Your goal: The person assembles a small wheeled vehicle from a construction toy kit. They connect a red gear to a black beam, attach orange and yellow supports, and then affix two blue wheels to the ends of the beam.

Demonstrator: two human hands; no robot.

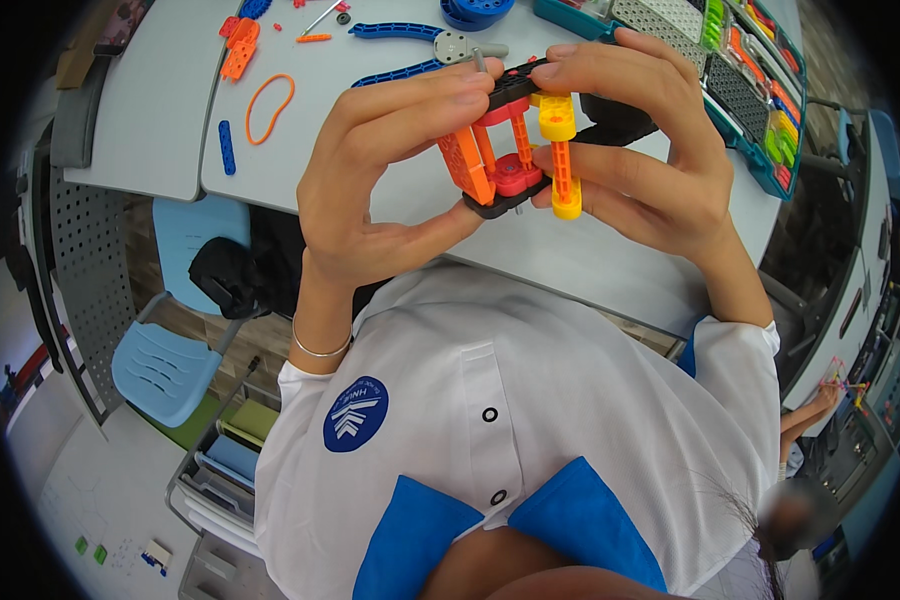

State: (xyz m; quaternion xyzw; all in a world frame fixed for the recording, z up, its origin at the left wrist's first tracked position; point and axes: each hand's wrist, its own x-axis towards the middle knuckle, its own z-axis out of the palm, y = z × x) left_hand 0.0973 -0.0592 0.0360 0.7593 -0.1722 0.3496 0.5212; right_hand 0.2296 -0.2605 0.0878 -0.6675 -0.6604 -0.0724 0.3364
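Both hands hold up a small plastic construction-kit model above the table's near edge. It has black perforated bars at top and bottom, orange pieces on its left, red round parts inside and a thin metal rod at the top. My left hand grips the left side, fingers on the upper bar and thumb at the lower bar. On the right side, my right hand pinches the model around a yellow-ended orange connector. The fingers partly hide the upper bar.
Blue-handled pliers lie beyond my left hand. An orange rubber band, a blue strip and an orange piece lie at the left. A teal parts case stands at the right. Blue chairs stand left below the table.
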